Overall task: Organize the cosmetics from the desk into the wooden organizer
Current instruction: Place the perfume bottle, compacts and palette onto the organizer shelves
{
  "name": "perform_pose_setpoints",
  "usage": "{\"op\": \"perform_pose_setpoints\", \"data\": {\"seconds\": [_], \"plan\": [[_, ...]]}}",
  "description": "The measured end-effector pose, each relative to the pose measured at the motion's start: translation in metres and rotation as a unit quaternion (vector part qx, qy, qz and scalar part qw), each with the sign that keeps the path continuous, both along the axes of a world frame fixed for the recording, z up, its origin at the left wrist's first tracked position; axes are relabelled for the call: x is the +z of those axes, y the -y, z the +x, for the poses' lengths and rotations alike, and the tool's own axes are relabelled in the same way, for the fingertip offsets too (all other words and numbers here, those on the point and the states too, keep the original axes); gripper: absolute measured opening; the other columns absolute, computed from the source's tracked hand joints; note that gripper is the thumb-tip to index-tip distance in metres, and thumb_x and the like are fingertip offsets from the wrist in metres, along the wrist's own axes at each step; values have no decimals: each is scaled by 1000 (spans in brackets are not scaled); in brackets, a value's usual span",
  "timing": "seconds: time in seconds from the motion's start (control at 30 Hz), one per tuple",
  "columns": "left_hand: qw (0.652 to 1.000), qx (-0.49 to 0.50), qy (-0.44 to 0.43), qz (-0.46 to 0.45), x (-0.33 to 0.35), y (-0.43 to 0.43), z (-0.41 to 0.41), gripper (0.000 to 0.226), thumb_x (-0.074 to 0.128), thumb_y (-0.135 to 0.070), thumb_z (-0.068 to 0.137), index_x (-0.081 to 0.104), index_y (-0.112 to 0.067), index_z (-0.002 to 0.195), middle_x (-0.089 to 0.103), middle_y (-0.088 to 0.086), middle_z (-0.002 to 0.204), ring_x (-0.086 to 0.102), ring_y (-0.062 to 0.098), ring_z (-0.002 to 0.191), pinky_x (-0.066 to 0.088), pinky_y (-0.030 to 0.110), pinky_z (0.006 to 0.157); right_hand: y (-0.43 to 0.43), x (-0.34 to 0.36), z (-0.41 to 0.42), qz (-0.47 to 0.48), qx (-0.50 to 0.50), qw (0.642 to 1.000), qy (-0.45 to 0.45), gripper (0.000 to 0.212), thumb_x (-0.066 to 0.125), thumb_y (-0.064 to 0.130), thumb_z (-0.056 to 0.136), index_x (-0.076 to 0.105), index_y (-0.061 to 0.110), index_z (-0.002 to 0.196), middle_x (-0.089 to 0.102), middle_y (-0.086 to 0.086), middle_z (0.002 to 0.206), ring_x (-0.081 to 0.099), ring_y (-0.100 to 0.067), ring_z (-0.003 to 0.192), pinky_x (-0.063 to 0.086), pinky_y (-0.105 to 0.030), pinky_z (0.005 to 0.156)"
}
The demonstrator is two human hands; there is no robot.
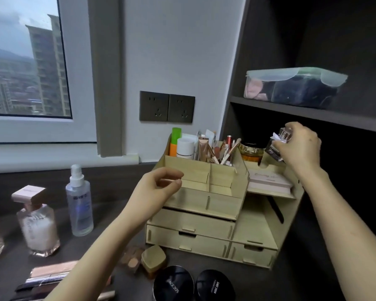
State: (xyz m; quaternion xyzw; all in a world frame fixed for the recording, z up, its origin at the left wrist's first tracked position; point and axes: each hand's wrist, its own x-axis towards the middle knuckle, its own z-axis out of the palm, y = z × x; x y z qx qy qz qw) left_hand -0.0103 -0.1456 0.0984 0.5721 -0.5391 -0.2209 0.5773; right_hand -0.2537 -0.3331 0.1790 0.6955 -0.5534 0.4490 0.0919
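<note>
The pale wooden organizer (204, 222) stands on the dark desk, its back compartments filled with tubes and brushes (213, 148). My right hand (300, 146) grips a small clear perfume bottle (277, 145) above the organizer's back right corner, beside a gold-lidded jar (251, 151). My left hand (159, 184) hovers over the empty front left compartment, fingers loosely curled and holding nothing. On the desk at left stand a clear spray bottle (79, 200) and a pink-capped perfume bottle (38, 222). Two black compacts (174, 283) and a gold compact (153, 258) lie in front.
A pink box (269, 181) lies on the organizer's right shelf. Palettes and pencils (50, 274) lie at the desk's front left. A dark shelf unit on the right holds a lidded plastic container (293, 88). Wall sockets (167, 106) and a window are behind.
</note>
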Motion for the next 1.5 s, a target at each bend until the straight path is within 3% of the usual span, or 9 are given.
{"op": "perform_pose_setpoints", "data": {"seconds": [0.1, 0.2, 0.43, 0.57, 0.77, 0.97, 1.1, 1.3, 1.5], "plan": [[1000, -2, 0, -1, 0, 1, 1, 15, 59, -17, 86, 67, -23, 97, 68, -6, 97, 63, 12, 94, 51, 28, 85, 13, 7, 2, 19, -11, 1000, -3, 37, 69, 16, 80, 61, 1, 112, 65, -23, 110, 58, -41, 104, 47, -39, 83], [1000, 1, -4, -3, 0, 4, 2, 15, 59, -16, 86, 67, -24, 96, 69, -6, 95, 64, 12, 92, 51, 25, 82, 20, 15, 4, 50, -31, 998, -12, 25, 66, 21, 80, 62, -2, 88, 66, -25, 92, 61, -42, 88, 40, -32, 63], [1000, 19, -13, -2, -1, 7, 2, 14, 61, -15, 85, 69, -24, 93, 70, -5, 95, 64, 15, 91, 53, 31, 85, 21, 15, 6, 44, -23, 998, -33, 30, 69, 23, 80, 64, -2, 96, 67, -21, 95, 61, -40, 92, 43, -33, 67], [1000, 21, -14, -2, -1, 8, 0, 14, 61, -15, 85, 68, -23, 93, 70, -4, 95, 64, 15, 91, 53, 31, 85, 20, 12, 7, 25, -38, 999, -20, 25, 65, 23, 82, 57, -1, 83, 65, -24, 89, 61, -42, 86, 35, -31, 61], [1000, 23, -15, 1, -1, 6, 0, 14, 61, -14, 85, 69, -23, 92, 70, -3, 93, 64, 16, 91, 52, 32, 86, 11, -2, 20, 7, -43, 998, -53, 29, 64, 15, 84, 57, -1, 108, 63, -23, 103, 60, -40, 96, 45, -35, 69], [1000, 22, -7, -3, -2, 3, 2, 15, 61, -14, 85, 68, -23, 94, 69, -3, 93, 64, 14, 91, 51, 26, 82, 20, 0, 8, 99, 28, 994, -25, 34, 70, 19, 82, 63, 9, 113, 65, -13, 113, 60, -29, 105, 47, -32, 79], [1000, 26, -8, -1, -2, 3, 1, 15, 62, -13, 84, 69, -23, 93, 70, -2, 93, 64, 14, 93, 51, 31, 86, 22, 5, 1, 137, 55, 988, -44, 39, 70, 19, 81, 62, 9, 118, 63, -12, 120, 58, -27, 110, 47, -34, 86], [1000, 22, -14, 3, -4, 3, 1, 15, 63, -14, 83, 69, -25, 91, 70, 1, 93, 64, 16, 92, 52, 33, 86, 23, 11, -15, 233, 124, 959, -107, 74, 76, 2, 69, 48, 12, 136, 57, -10, 129, 56, -24, 112, 43, -27, 87], [1000, 22, -7, 2, -4, 4, 0, 13, 64, -16, 83, 69, -26, 90, 70, 2, 91, 64, 17, 91, 51, 32, 86, 30, -7, -16, 164, 108, 976, -89, 74, 78, 3, 69, 48, 16, 135, 58, -11, 125, 56, -26, 113, 46, -36, 95]]}}
